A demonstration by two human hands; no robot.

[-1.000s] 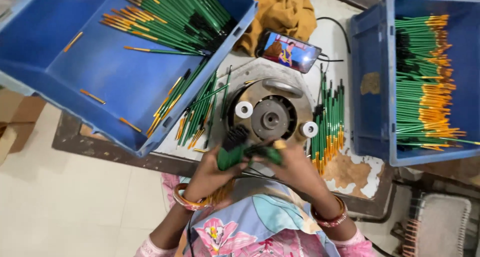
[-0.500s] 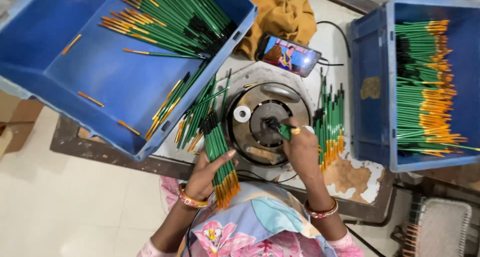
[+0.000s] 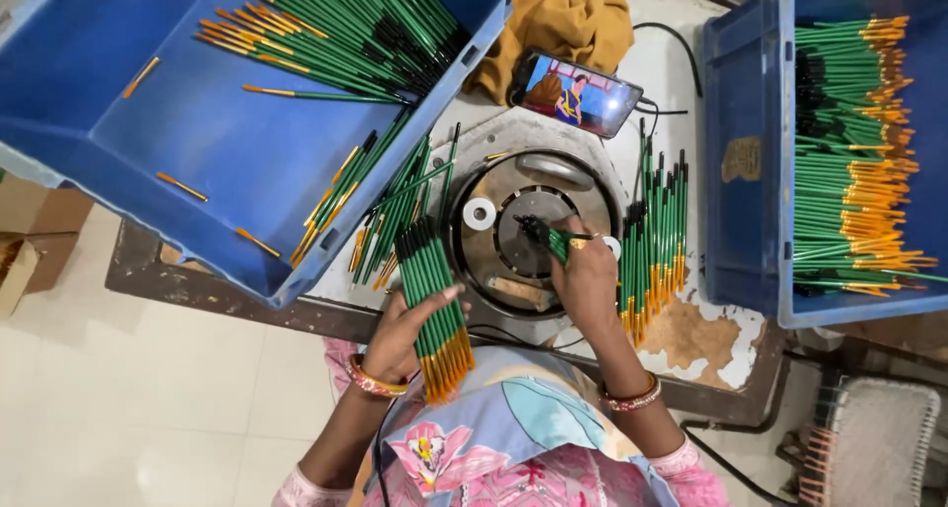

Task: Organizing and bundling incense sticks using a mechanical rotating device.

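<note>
The left hand (image 3: pixel 400 334) is gripping a bundle of green brushes (image 3: pixel 433 305) over the worktop (image 3: pixel 691 339) edge while the right hand (image 3: pixel 585 275) fingers are pinching one brush (image 3: pixel 553 240) onto the round machine (image 3: pixel 523 233), so feeding seems underway, needing steady aim.

The left hand (image 3: pixel 400 329) is closed in a grip with its wrist bent; the right hand (image 3: pixel 585 275) reaches forward, fingers pinched.

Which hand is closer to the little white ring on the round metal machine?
The right hand, just. It holds a brush at the machine's middle, right of the white ring. The left hand grips a brush bundle lower left, off the round metal machine.
</note>
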